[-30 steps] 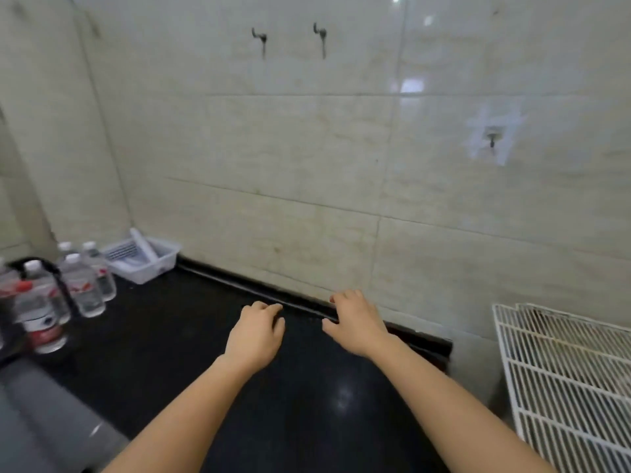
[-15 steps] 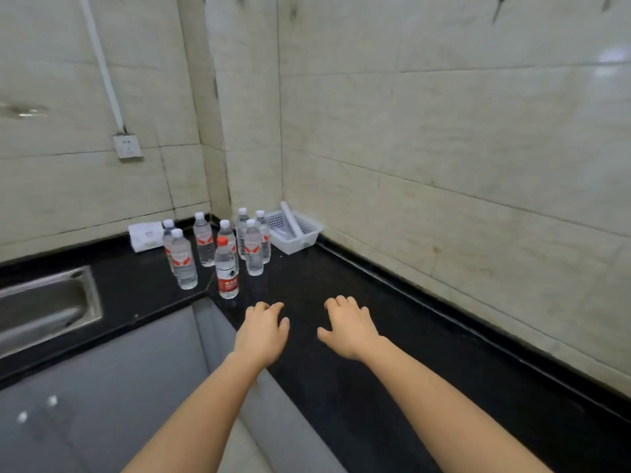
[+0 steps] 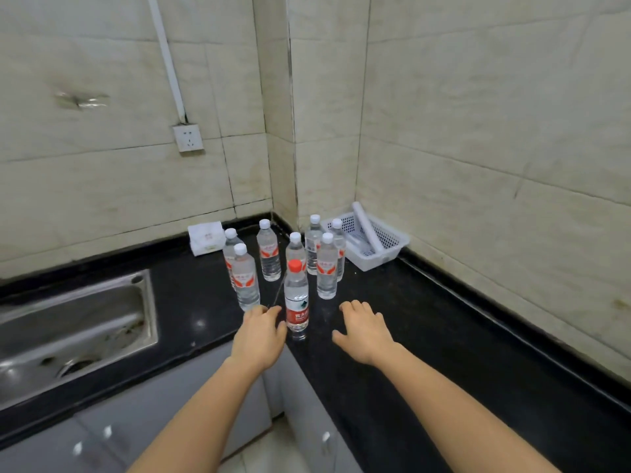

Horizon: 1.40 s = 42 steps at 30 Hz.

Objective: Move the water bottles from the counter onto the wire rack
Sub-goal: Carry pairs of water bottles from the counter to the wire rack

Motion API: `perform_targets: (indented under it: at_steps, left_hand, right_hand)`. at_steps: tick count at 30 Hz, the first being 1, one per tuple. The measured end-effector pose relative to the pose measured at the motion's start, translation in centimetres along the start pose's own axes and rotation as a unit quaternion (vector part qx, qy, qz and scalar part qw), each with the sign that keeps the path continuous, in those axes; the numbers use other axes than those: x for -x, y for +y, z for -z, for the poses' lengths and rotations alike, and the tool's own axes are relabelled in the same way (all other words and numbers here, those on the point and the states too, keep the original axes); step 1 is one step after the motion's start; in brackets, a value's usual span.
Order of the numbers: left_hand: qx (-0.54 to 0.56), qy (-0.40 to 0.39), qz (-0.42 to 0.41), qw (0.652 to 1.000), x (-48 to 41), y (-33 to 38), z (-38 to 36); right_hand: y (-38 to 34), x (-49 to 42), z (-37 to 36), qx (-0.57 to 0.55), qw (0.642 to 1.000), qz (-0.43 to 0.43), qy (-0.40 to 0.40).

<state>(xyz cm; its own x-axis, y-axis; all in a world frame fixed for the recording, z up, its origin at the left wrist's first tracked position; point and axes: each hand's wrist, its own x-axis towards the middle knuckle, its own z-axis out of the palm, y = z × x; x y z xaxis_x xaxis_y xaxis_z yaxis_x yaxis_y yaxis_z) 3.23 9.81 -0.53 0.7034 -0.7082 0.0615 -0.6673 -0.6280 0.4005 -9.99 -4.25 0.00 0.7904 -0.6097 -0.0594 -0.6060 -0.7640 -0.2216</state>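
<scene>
Eight clear plastic water bottles point(image 3: 269, 257) stand upright in a loose cluster on the black glossy surface point(image 3: 426, 336), near the inner corner of the tiled walls. Seven carry white caps and red-and-white labels. The eighth, a red-capped bottle point(image 3: 296, 302) with a red and white label, stands nearest the front edge, apart from the rest.

Left hand point(image 3: 261, 336): palm down, fingers loosely extended, holding nothing, just beside the red-capped bottle on its left. Whether the thumb touches the bottle cannot be told. Right hand point(image 3: 363, 331): palm down over the surface, fingers spread and relaxed, holding nothing, to the right of the same bottle and clear of it.

Behind the cluster on the right, a white perforated plastic basket point(image 3: 392, 238) sits against the wall with a white cylindrical roll point(image 3: 367, 230) lying tilted in it. A white paper packet point(image 3: 205, 238) rests against the rear wall to the left of the bottles. A stainless steel sink point(image 3: 78, 322) is set into the surface at far left. A white wall socket point(image 3: 187, 138) is mounted above it.
</scene>
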Motion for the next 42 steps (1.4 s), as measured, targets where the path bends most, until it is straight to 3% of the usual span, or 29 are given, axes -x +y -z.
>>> perform_targets:
  at_steps: [7, 16, 20, 28, 33, 38, 42]
  left_hand:
    - [0.013, -0.010, 0.053, 0.998, -7.0, -5.4, -0.1]
    - [0.035, 0.000, 0.055, 0.998, -17.2, -10.8, 0.6]
    - [0.057, 0.012, 0.012, 0.998, -22.2, -12.5, 1.5]
    - [0.010, -0.044, -0.131, 0.990, -26.3, -15.0, 1.6]
    - [-0.017, -0.057, -0.211, 0.976, -25.0, -15.1, 1.9]
    - [0.041, -0.039, -0.221, 0.974, -23.4, -13.8, 1.7]
    - [0.082, -0.052, -0.231, 0.968, -21.9, -12.1, 1.7]
  right_hand:
    - [-2.9, -8.3, -0.9, -0.020, 1.000, 0.013, 0.005]
    - [-5.9, -16.6, -1.9, -0.041, 0.998, -0.001, 0.038]
    - [-7.1, -18.4, -3.0, -0.013, 0.999, -0.033, 0.019]
    - [-7.3, -18.6, -3.6, -0.028, 0.997, -0.037, 0.063]
    - [-8.0, -17.8, -3.6, -0.129, 0.987, -0.066, 0.072]
    - [-7.3, -16.4, -3.5, -0.277, 0.945, -0.161, 0.073]
    - [-5.9, -14.0, -2.2, -0.304, 0.927, -0.203, 0.084]
